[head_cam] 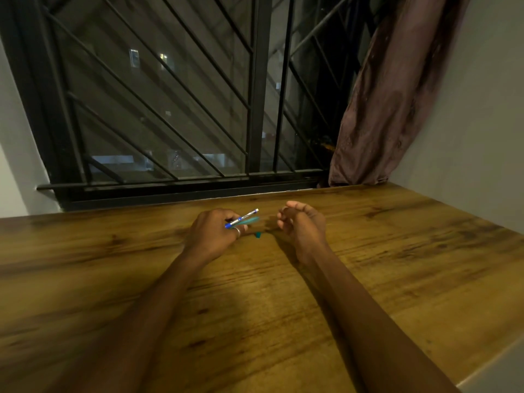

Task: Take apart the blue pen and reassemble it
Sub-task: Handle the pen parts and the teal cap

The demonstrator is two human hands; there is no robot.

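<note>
My left hand (211,232) grips two pen parts at once: the thin refill (243,217) with a blue and silver tip, angled up to the right, and the teal barrel (249,220) just beneath it. A small teal cap piece (257,235) lies on the wooden table (283,307) between my hands. My right hand (300,222) hovers to the right of the parts with its fingers loosely curled and nothing in it. A ring sits on one finger of the left hand.
A barred window (170,109) runs along the far edge of the table. A brown curtain (391,103) hangs at the back right next to a grey wall (482,123). The table's right edge (487,361) drops off at the lower right.
</note>
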